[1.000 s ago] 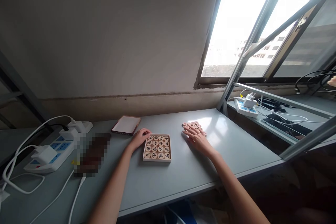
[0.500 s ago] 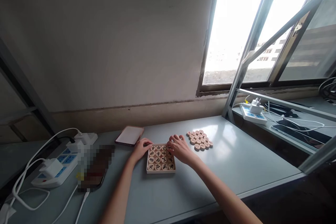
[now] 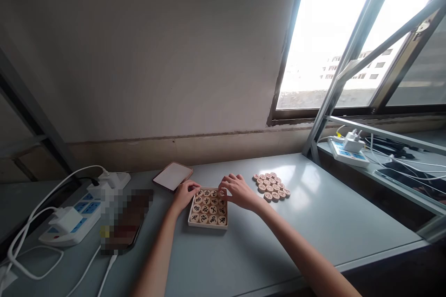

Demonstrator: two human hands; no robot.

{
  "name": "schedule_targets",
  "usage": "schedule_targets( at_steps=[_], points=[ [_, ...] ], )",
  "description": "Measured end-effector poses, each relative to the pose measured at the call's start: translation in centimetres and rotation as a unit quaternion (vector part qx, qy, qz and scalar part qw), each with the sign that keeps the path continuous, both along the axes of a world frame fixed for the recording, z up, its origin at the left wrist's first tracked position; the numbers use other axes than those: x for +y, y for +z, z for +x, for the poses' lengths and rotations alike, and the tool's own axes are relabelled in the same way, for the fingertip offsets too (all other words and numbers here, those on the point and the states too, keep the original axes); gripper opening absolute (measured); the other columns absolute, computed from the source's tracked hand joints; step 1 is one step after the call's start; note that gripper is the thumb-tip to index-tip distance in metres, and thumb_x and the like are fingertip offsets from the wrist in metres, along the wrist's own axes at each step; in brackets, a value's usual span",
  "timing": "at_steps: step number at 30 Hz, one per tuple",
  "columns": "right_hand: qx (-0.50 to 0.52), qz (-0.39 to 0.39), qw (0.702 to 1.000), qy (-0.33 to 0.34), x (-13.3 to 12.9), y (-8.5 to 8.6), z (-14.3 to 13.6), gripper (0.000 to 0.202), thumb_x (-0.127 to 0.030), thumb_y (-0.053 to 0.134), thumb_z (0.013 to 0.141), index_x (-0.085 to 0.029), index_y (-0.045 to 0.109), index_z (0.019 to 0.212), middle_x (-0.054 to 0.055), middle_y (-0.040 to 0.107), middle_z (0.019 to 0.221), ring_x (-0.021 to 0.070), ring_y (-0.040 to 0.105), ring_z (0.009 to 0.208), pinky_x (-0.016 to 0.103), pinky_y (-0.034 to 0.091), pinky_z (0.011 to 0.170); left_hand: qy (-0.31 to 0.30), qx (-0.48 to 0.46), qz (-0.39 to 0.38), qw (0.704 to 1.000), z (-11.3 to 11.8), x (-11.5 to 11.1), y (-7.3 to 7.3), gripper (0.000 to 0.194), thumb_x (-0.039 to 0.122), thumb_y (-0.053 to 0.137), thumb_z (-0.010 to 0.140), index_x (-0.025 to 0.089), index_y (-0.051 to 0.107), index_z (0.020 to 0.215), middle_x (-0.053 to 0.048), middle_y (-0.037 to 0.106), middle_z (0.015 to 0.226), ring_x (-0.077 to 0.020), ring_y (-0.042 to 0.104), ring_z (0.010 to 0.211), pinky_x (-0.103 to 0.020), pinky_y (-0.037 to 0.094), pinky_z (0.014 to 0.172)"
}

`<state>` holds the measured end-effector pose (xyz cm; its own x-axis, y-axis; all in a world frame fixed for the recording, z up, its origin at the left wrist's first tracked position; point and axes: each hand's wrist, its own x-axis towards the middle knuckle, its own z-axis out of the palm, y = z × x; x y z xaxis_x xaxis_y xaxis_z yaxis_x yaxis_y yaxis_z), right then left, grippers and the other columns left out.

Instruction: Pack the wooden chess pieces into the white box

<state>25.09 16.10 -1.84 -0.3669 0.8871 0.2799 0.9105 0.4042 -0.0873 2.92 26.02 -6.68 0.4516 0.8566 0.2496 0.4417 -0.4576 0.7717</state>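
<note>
A shallow white box (image 3: 208, 226) on the grey desk holds rows of round wooden pieces marked with black characters. At its upper left corner is my left hand (image 3: 184, 194), with bent fingers and thumb touching the rim. My right hand (image 3: 239, 191) reaches over the upper right corner, its curled fingers on a wooden piece (image 3: 222, 193) there and partly covering it. Right of the box, several more wooden pieces (image 3: 272, 186) lie flat in close rows. The box lid (image 3: 173, 176) lies open side up behind my left hand.
On the left are a white power strip (image 3: 75, 223) with plugs and cables, and a pixelated dark phone (image 3: 130, 225). A metal frame post (image 3: 334, 97) rises at the right, beyond which another power strip (image 3: 348, 152) sits. A window is behind.
The view has shifted slightly, so the desk items sit a little differently. Both hands stay at the box's upper corners, with the right fingers slightly changed in pose.
</note>
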Motion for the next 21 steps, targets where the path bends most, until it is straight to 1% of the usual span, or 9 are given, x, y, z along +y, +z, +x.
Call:
schedule_targets(
  at_steps=[3, 5, 9, 12, 16, 19, 21],
  points=[
    [-0.045, 0.017, 0.999, 0.008, 0.6, 0.1, -0.3, 0.021, -0.039, 0.058, 0.081, -0.026, 0.063, 0.097, 0.004, 0.057, 0.102, 0.0198, 0.045, 0.096, 0.033, 0.029, 0.079, 0.016, -0.014, -0.009, 1.0, 0.2, 0.2, -0.3, 0.023, 0.032, 0.051, 0.074, 0.016, 0.066, 0.08, -0.007, 0.066, 0.085, -0.0198, 0.059, 0.08, -0.028, 0.044, 0.073],
    [-0.049, 0.024, 0.998, 0.004, 0.9, -0.1, -0.4, 0.018, -0.035, 0.057, 0.082, -0.025, 0.063, 0.096, 0.005, 0.057, 0.103, 0.0204, 0.044, 0.097, 0.034, 0.029, 0.08, 0.027, -0.021, -0.014, 0.999, 0.3, 0.4, -0.6, 0.023, 0.032, 0.051, 0.074, 0.015, 0.066, 0.08, -0.007, 0.067, 0.083, -0.0196, 0.059, 0.078, -0.028, 0.044, 0.072],
    [0.002, 0.012, 1.0, -0.016, 1.1, -0.7, -0.3, 0.015, -0.033, 0.052, 0.086, -0.024, 0.061, 0.094, 0.004, 0.056, 0.103, 0.0187, 0.045, 0.095, 0.032, 0.031, 0.079, 0.029, -0.023, -0.024, 0.999, 0.4, 0.8, -0.8, 0.024, 0.034, 0.051, 0.075, 0.016, 0.067, 0.082, -0.006, 0.067, 0.085, -0.0197, 0.06, 0.079, -0.027, 0.044, 0.07],
    [0.038, 0.009, 0.999, -0.031, 0.9, -0.9, -0.2, 0.013, -0.033, 0.052, 0.086, -0.022, 0.057, 0.091, 0.003, 0.057, 0.097, 0.0175, 0.046, 0.091, 0.029, 0.033, 0.076, 0.027, -0.02, -0.027, 0.999, 0.5, 0.9, -0.9, 0.025, 0.035, 0.051, 0.075, 0.017, 0.067, 0.082, -0.006, 0.067, 0.085, -0.0198, 0.06, 0.08, -0.027, 0.044, 0.071],
    [0.044, 0.001, 0.999, -0.016, 0.7, -1.2, -0.5, 0.009, -0.029, 0.049, 0.088, -0.021, 0.054, 0.085, 0.002, 0.058, 0.091, 0.0159, 0.048, 0.088, 0.028, 0.034, 0.075, 0.029, -0.015, -0.033, 0.999, 0.5, 1.1, -0.9, 0.025, 0.036, 0.052, 0.074, 0.017, 0.067, 0.081, -0.006, 0.067, 0.083, -0.0207, 0.06, 0.079, -0.028, 0.044, 0.07],
    [0.057, -0.01, 0.998, -0.018, 0.7, -1.4, -0.5, 0.01, -0.027, 0.047, 0.089, -0.021, 0.054, 0.088, 0.001, 0.059, 0.09, 0.0147, 0.05, 0.085, 0.029, 0.035, 0.076, 0.028, -0.012, -0.041, 0.999, 0.6, 1.1, -0.8, 0.027, 0.038, 0.052, 0.074, 0.017, 0.067, 0.082, -0.006, 0.067, 0.084, -0.0211, 0.06, 0.078, -0.028, 0.044, 0.069],
    [0.064, -0.011, 0.998, -0.014, 0.7, -1.5, -0.4, 0.012, -0.028, 0.046, 0.09, -0.022, 0.056, 0.093, 0.002, 0.058, 0.095, 0.0148, 0.05, 0.086, 0.029, 0.035, 0.076, 0.028, -0.011, -0.042, 0.999, 0.6, 1.0, -0.8, 0.027, 0.038, 0.051, 0.075, 0.017, 0.067, 0.083, -0.006, 0.067, 0.085, -0.0211, 0.059, 0.079, -0.028, 0.045, 0.069]
  ],
)
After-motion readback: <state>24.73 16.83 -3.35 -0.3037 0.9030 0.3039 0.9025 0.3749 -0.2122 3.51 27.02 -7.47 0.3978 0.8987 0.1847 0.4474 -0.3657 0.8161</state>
